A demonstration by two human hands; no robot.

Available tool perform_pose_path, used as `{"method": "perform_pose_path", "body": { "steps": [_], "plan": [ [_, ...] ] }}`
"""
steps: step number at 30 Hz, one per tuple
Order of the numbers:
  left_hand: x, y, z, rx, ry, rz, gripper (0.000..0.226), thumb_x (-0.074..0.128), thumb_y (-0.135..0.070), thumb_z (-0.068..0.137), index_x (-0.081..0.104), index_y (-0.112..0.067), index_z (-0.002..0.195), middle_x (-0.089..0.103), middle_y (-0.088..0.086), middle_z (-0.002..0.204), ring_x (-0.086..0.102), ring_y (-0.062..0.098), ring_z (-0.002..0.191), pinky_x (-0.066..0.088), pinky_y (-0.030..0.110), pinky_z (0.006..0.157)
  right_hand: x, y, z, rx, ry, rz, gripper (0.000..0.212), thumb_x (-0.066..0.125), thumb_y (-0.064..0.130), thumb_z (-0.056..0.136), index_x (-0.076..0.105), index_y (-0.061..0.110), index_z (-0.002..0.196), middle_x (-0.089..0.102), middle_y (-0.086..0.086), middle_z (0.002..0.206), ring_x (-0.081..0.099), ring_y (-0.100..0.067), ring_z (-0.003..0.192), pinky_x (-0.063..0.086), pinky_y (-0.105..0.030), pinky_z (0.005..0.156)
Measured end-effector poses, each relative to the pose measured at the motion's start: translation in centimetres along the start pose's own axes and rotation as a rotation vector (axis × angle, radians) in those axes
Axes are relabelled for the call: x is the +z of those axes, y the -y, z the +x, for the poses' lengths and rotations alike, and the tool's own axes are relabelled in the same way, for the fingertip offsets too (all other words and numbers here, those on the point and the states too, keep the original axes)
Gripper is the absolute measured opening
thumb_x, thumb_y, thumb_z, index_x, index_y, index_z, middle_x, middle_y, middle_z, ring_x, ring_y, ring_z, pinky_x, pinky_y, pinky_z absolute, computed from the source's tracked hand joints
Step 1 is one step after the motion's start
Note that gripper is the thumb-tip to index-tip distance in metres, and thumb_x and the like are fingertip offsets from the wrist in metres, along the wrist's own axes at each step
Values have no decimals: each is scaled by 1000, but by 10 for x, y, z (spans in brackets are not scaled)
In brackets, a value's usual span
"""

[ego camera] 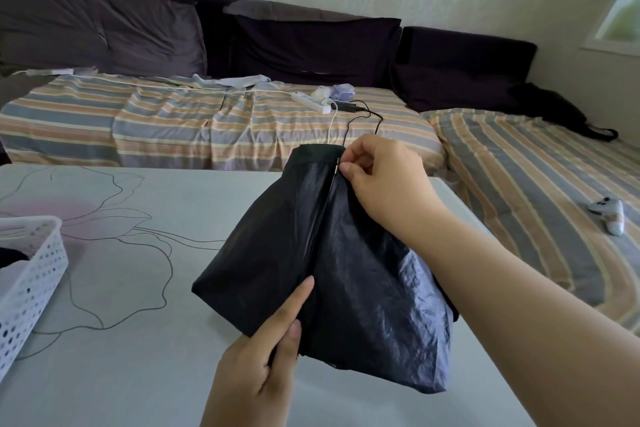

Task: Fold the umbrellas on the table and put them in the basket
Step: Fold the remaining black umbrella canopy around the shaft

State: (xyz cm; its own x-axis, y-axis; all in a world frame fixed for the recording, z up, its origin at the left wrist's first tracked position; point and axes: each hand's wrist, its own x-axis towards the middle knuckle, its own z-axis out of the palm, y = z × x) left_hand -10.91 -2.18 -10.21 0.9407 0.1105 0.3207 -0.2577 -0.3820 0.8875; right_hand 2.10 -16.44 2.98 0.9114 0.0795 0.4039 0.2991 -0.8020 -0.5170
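Behind a pale table (pixel 138 357) printed with a flower outline, a striped bed (pixel 173 121) with dark cushions (pixel 104 35) is seen. A black umbrella (pixel 346 270), its canopy loose, is held over the table's right half: a rib tip at its far end is pinched by the right hand (pixel 384 184), while the near end is gripped by the left hand (pixel 263 354), forefinger laid straight along the fabric. A white basket (pixel 31 284) is set at the left edge, well apart.

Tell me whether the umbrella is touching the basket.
Apart. The head view shows bare table between the black umbrella and the white basket at the left edge.
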Motion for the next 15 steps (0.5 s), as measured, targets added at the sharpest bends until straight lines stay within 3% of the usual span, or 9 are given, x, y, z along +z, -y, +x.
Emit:
{"method": "perform_pose_path", "body": {
  "steps": [2, 5, 7, 9, 12, 14, 15],
  "plan": [
    [0, 0, 1, -1, 0, 12, 40, 43, -43, 91, 40, -80, 105, 52, -1, 47, 55, 16, 50, 47, 20, 56, 0, -1, 1, -2, 20, -107, 24, 60, 25, 92, 54, 26, 115, 58, 11, 84, 55, -16, 97, 32, -33, 96],
    [-3, -1, 2, -36, 6, 15, 52, 48, -30, 92, 41, -81, 103, 52, 8, 51, 53, 18, 46, 47, 24, 54, -13, -10, -9, 31, -78, -44, 51, 63, 34, 89, 41, 30, 134, 46, 8, 116, 48, -17, 115, 34, -39, 102],
    [-6, 0, 5, -71, 1, -22, 50, 48, -30, 92, 44, -79, 102, 52, 7, 52, 50, 23, 46, 44, 21, 51, -23, -21, -28, 144, -205, 126, 51, 62, 38, 89, 39, 29, 134, 39, 9, 118, 48, -12, 108, 37, -32, 94],
    [-10, 1, 8, -78, -16, -13, 53, 51, -24, 93, 48, -76, 104, 57, -10, 53, 49, 22, 45, 43, 17, 51, -21, -38, -51, 375, -231, 245, 43, 59, 43, 89, 43, 24, 125, 46, 5, 116, 51, -11, 96, 37, -30, 83],
    [-17, 1, 12, -85, -60, 19, 50, 52, -23, 93, 49, -70, 108, 60, -15, 58, 52, 33, 52, 42, 15, 50, 3, -65, -76, 709, 75, 385, 45, 52, 53, 90, 59, 9, 96, 64, -4, 85, 59, -18, 74, 51, -43, 82],
    [-22, 1, 13, -91, -90, 23, 49, 50, -25, 93, 48, -71, 108, 57, -9, 55, 51, 35, 52, 41, 19, 49, 22, -70, -88, 835, 288, 549, 52, 48, 56, 90, 65, 7, 94, 72, -3, 87, 68, -19, 80, 55, -40, 88],
    [-23, 1, 13, -98, -100, 21, 48, 50, -26, 93, 48, -72, 108, 54, -2, 54, 51, 35, 51, 42, 22, 49, 31, -73, -92, 846, 314, 641, 49, 50, 56, 90, 66, 11, 100, 73, -3, 94, 70, -20, 86, 55, -39, 89]
  ]
}}
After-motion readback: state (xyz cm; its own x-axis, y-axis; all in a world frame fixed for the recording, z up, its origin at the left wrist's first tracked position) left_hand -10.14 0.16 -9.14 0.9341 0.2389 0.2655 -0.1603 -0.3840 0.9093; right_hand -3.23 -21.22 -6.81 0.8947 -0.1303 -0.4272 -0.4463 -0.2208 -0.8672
